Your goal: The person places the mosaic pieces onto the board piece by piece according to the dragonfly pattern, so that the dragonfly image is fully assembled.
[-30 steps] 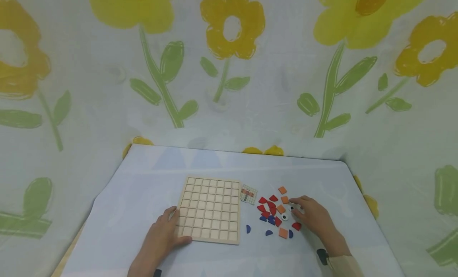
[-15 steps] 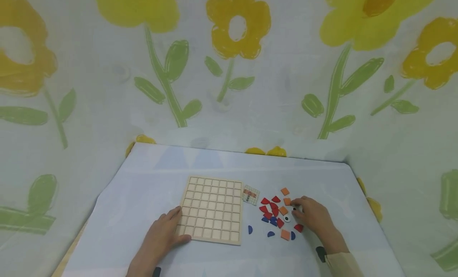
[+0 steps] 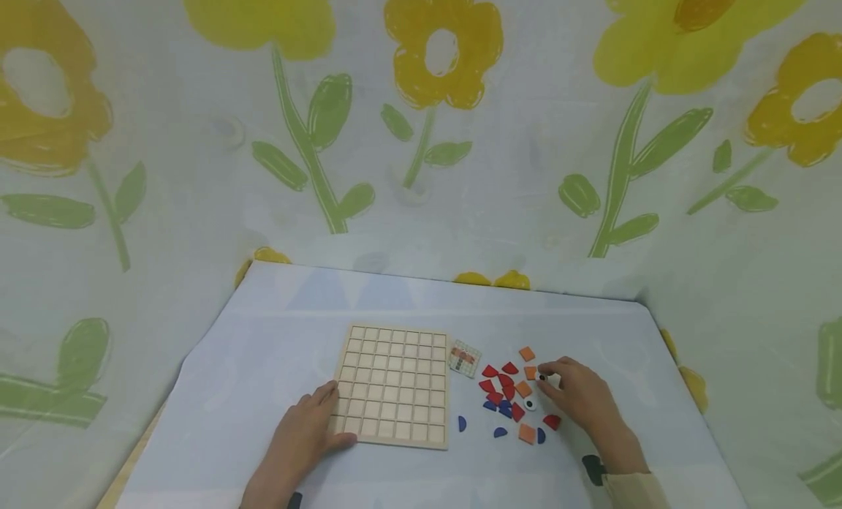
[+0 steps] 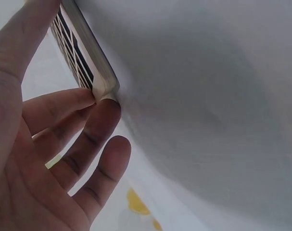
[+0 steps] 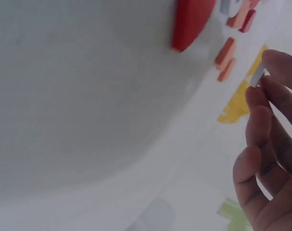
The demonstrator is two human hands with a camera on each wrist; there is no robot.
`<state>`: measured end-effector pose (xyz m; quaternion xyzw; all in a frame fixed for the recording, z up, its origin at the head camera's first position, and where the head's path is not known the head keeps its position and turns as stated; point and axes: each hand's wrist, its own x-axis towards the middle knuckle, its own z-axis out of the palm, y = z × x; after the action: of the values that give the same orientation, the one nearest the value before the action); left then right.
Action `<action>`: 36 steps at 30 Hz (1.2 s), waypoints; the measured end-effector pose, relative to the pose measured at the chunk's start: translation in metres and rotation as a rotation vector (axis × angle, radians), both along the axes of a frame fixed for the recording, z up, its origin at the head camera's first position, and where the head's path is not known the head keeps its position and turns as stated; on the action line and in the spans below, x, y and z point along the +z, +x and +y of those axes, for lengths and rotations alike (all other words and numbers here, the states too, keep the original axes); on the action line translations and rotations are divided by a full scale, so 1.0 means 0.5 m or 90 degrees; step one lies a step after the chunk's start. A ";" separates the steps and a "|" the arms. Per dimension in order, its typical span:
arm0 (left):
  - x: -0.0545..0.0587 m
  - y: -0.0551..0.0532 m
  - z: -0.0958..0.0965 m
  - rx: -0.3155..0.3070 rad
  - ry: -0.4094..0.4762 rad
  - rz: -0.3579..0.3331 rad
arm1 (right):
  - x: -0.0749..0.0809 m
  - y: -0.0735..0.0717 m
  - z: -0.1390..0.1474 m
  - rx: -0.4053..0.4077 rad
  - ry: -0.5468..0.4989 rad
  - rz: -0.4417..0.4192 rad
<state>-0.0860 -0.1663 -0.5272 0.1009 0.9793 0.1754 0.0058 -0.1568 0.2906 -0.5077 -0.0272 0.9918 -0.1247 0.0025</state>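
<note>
Flowered backdrop (image 3: 513, 172) — hands (image 3: 299, 432) (image 3: 583, 398) touch board (image 3: 393, 386), pinch white disc (image 3: 541, 377) — printed card (image 3: 465, 358) unreadable.

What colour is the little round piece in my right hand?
The round piece is white with a black middle, clearest in the head view.

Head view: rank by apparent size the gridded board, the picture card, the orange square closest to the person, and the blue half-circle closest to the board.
1. Gridded board
2. Picture card
3. Orange square
4. Blue half-circle
</note>
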 end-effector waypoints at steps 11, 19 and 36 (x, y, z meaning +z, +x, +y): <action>0.003 0.006 0.009 0.017 -0.017 -0.021 | 0.023 -0.005 -0.103 0.070 -0.095 0.145; -0.001 0.007 0.009 0.023 -0.012 -0.031 | 0.013 -0.032 -0.201 0.166 -0.166 0.276; 0.003 0.003 0.009 0.022 -0.012 -0.031 | -0.012 -0.080 -0.410 0.273 -0.189 0.206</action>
<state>-0.0845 -0.1621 -0.5259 0.0800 0.9820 0.1687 0.0272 -0.1967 0.0855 -0.5139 -0.2557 0.9220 -0.2587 -0.1329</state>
